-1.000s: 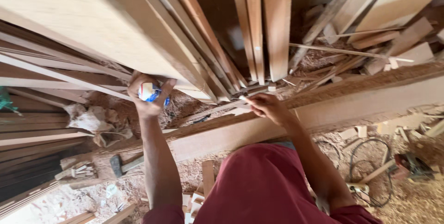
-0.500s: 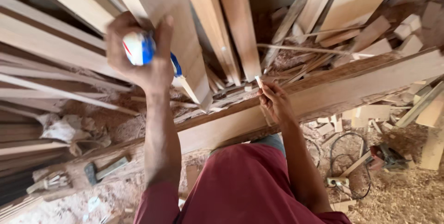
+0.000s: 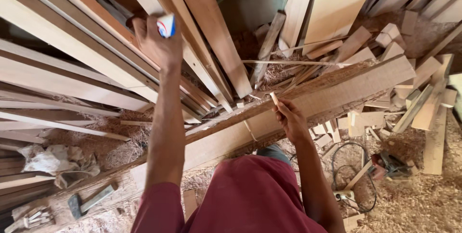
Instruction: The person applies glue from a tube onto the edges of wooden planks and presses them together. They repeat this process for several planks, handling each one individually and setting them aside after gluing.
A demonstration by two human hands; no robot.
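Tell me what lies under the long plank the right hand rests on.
Under the long plank, sawdust and small offcuts show near the right hand. Toward the left, the left hand's forearm and a red shirt cover the rest.

Single head cam, looking steeply down, close over the long plank (image 3: 308, 103) mid-frame. Floor lower right, probably slightly tilted.

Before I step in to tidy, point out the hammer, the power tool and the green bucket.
hammer (image 3: 91, 200), head view, on its handle.
power tool (image 3: 389, 164), head view, on its body.
green bucket (image 3: 250, 2), head view, on its side wall.
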